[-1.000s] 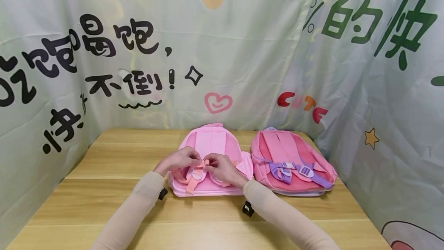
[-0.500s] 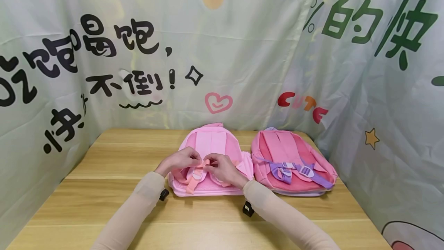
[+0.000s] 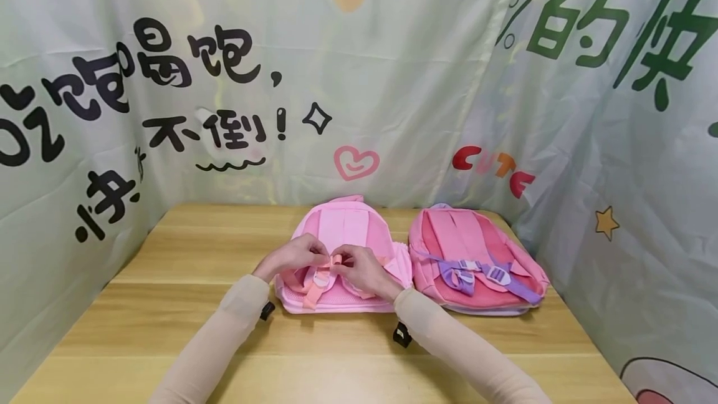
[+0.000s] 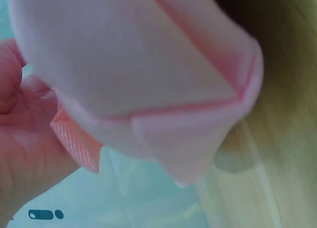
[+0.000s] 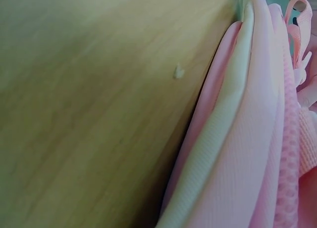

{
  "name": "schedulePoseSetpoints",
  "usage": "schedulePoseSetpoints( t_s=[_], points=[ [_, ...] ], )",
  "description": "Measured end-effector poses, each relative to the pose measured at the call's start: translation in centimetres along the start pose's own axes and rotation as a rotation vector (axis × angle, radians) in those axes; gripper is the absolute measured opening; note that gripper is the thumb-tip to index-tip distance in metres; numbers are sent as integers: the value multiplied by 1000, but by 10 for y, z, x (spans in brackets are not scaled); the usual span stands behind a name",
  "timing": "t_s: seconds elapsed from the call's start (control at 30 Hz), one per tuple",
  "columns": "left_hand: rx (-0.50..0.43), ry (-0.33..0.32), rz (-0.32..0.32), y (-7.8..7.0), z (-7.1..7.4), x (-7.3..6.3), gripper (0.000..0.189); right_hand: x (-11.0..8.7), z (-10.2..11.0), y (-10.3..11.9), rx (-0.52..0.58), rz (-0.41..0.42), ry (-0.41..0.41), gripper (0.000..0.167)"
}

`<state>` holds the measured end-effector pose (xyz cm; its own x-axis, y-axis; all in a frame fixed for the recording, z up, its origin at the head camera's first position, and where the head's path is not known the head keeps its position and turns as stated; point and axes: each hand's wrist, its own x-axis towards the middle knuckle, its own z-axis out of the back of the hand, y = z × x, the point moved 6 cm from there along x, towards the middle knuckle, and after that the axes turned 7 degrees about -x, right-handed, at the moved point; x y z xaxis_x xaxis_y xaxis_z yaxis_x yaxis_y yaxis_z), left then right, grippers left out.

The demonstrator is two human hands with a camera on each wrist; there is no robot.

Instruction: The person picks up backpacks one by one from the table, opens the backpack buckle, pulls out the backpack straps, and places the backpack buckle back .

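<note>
A light pink backpack (image 3: 343, 220) lies on the table with its straps facing up. Over its middle, my left hand (image 3: 294, 254) pinches the end of an orange strap (image 3: 318, 290). Close beside it, my right hand (image 3: 363, 267) pinches a short orange loop of webbing (image 3: 336, 260). The fingertips of both hands nearly meet; they hide most of the join between the straps. In the left wrist view the bag's pale side (image 4: 114, 65) covers the fingers. At the right edge of the right wrist view, fingers (image 5: 309, 92) show beside the mesh panel (image 5: 289, 173).
To the right, against the first bag, lies a darker pink backpack (image 3: 454, 229) with purple straps (image 3: 524, 292) and a white buckle (image 3: 470, 265). The wooden table (image 3: 185, 323) meets a printed cloth backdrop (image 3: 392, 98) behind and at both sides.
The head view has shifted slightly, so the whole scene sits a little differently in the frame. Both hands keep their hold on the orange straps with barely any movement.
</note>
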<state>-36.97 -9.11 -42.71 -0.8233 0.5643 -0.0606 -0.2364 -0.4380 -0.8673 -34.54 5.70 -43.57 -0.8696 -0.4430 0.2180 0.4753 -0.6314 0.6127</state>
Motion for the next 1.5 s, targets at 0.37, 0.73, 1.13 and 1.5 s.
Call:
schedulePoseSetpoints(
  t_s=[0.37, 0.73, 1.13, 1.5],
  points=[
    [-15, -26, 21, 1, -1, -3, 13, -2, 0, -1, -1, -9, 3, 18],
    [-10, -28, 1, -1, -3, -1, 15, 0, 0, 1, 11, -6, 10, 17],
    [-84, -40, 83, 6, 5, -7, 14, -1, 0, 1, 23, -26, 21, 18],
    [-12, -33, 4, 1, 1, -1, 15, -1, 1, 1, 10, 0, 6, 17]
  ],
)
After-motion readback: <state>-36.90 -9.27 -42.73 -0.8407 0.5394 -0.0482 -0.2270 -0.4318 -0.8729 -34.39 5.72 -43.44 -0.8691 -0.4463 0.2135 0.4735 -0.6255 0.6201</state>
